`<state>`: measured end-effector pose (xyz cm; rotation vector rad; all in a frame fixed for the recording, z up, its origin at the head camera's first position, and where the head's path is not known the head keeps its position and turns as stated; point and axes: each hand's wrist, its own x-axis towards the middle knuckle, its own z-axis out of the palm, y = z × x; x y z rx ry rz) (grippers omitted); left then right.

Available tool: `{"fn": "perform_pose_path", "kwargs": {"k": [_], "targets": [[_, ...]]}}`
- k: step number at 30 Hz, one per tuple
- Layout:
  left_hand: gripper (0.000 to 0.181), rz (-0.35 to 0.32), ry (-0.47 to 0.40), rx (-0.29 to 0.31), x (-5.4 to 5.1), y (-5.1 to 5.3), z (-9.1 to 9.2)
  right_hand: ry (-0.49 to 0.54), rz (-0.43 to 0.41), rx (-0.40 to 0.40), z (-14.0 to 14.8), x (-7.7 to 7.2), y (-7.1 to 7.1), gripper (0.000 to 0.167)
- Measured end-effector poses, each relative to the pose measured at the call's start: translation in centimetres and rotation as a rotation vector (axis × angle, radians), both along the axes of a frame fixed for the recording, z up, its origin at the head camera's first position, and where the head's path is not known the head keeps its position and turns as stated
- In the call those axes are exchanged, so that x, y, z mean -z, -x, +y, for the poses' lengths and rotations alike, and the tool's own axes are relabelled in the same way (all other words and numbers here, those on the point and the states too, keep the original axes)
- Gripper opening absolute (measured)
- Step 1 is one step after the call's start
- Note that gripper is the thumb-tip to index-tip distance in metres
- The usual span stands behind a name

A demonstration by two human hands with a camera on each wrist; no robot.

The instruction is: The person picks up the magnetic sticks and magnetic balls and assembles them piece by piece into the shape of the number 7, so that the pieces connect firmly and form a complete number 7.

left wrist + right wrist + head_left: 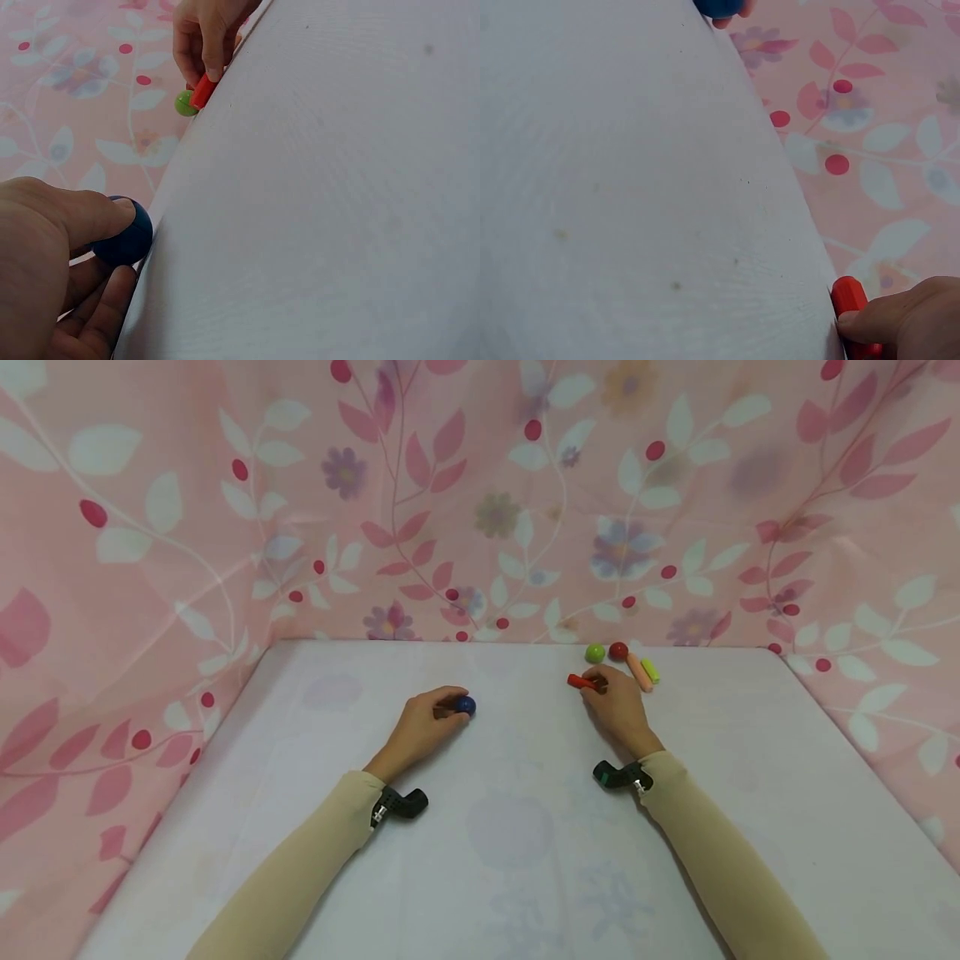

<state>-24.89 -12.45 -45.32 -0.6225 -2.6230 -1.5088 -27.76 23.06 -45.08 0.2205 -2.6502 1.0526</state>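
Observation:
Thumb and fingers of my left hand [423, 727] pinch a dark blue ball [467, 705] near the middle of the table; the left wrist view shows the thumb on top of the ball [127, 238]. To the right, my right hand [618, 706] grips a short red stick [579, 681], whose end sticks out leftward past the fingers. In the right wrist view the thumb lies across the red stick [848, 296]. Just behind the right hand are a green ball [595, 652] and a dark red ball [618, 651].
An orange stick [640, 672] and a yellow-green stick [650, 671] lie side by side right of the dark red ball, near the back edge of the white table [510, 760]. A pink floral cloth [495, 510] hangs behind the table and along its sides.

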Motion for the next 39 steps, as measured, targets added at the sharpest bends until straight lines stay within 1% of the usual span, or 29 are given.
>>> {"fn": "perform_pose_path", "kwargs": {"k": [3, 6, 16, 24, 32, 39], "targets": [[0.041, 0.007, 0.003, -0.003, -0.1, 0.1, 0.0, 0.022, 0.023, -0.001, 0.2, 0.2, 0.1, 0.021], [0.042, 0.004, 0.008, -0.006, -0.1, 0.1, 0.0, 0.041, 0.028, 0.0, 0.3, 0.3, 0.2, 0.021], [0.041, 0.014, -0.004, -0.003, 0.3, 0.2, 0.1, 0.111, -0.017, 0.007, 0.5, 0.4, -0.1, 0.023], [0.04, 0.002, -0.005, -0.002, 0.1, 0.1, 0.0, 0.126, -0.02, 0.014, 0.4, 0.2, -0.4, 0.023], [0.04, -0.014, 0.011, -0.012, 0.0, 0.0, 0.0, 0.143, 0.011, 0.002, 0.2, -0.1, -0.7, 0.02], [0.041, -0.008, 0.008, -0.002, 0.0, 0.0, 0.0, 0.158, -0.007, 0.001, -0.2, -0.6, -0.8, 0.019]]}}
